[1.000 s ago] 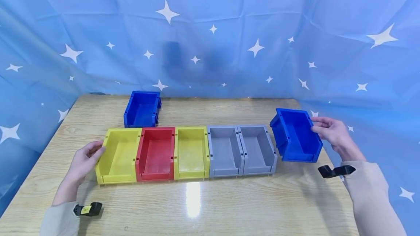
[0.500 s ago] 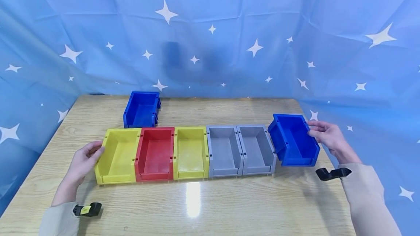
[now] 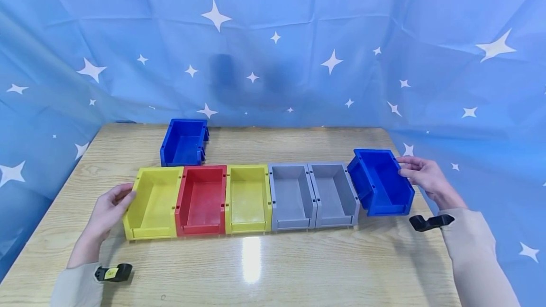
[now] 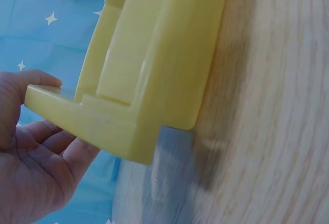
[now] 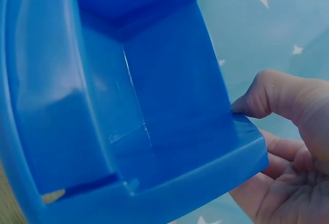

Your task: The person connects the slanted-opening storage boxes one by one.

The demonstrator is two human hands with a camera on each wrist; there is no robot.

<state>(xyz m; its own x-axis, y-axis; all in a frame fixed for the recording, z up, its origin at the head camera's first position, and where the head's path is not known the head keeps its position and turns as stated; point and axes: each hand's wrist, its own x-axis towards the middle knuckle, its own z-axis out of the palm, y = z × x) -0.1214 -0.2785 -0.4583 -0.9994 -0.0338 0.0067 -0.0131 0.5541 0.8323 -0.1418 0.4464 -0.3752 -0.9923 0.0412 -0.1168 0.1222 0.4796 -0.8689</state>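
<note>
On the left, my left hand (image 3: 108, 210) pinches the outer wall of a yellow storage bin (image 3: 158, 198); in the left wrist view its thumb lies over the rim of the yellow bin (image 4: 164, 54). To the right, my right hand (image 3: 428, 179) holds a blue bin (image 3: 386, 186) by its right wall, thumb on the inner side in the right wrist view. That blue bin tilts, its left side close to the end grey bin (image 3: 332, 198); whether they touch, I cannot tell. Between lie a red bin (image 3: 204, 203), another yellow bin (image 3: 249, 200) and another grey bin (image 3: 292, 198), side by side.
Behind the row, at the back left, stands another blue bin (image 3: 185, 143). Everything rests on a wooden table (image 3: 204, 274). A blue star-printed cloth (image 3: 273, 60) hangs around the back and sides.
The right hand has brought the blue bin down and slightly left, toward the grey end of the row, with little motion in the last half second. My left hand stays put.
</note>
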